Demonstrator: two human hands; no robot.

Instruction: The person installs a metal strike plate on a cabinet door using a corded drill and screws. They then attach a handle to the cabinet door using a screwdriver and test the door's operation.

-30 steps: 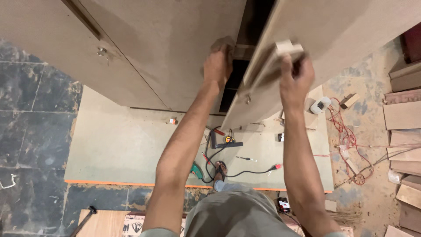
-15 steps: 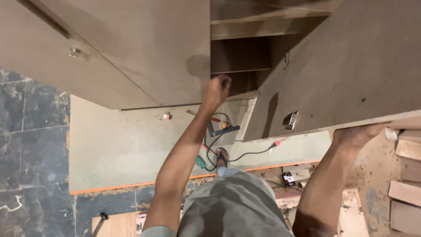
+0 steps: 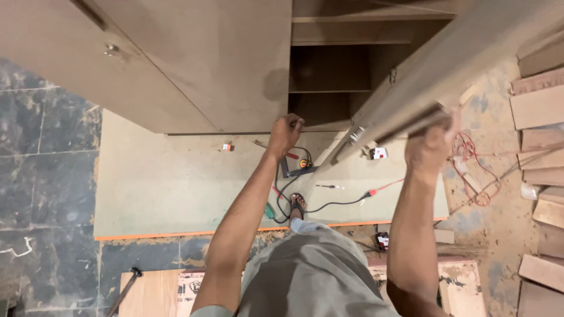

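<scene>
The cabinet door (image 3: 446, 76) runs as a long tan panel from the upper right corner of the frame down toward the centre, seen almost edge-on, its narrow edge facing the camera and a metal hinge (image 3: 356, 136) fixed near its lower end. The right hand (image 3: 430, 147) is clenched around the door's edge at right of centre, fingers wrapped over it, so the panel lies directly in this grip and stretches away above and below it. The left hand (image 3: 286, 132) sits at the centre of the frame, closed into a fist at the lower edge of the open cabinet (image 3: 329, 70); a small item may be pinched in it, but I cannot tell what. The cabinet's interior shows dark shelves, and a shut door with a round knob (image 3: 110, 50) fills the upper left. Below lies a pale board (image 3: 164, 182) with an orange edge, carrying a drill with black cable (image 3: 294, 170), a screwdriver (image 3: 382, 188) and a small white box (image 3: 378, 153). Red wire (image 3: 470, 158) tangles on the dusty floor at right, beside stacked wood offcuts (image 3: 540, 105).
</scene>
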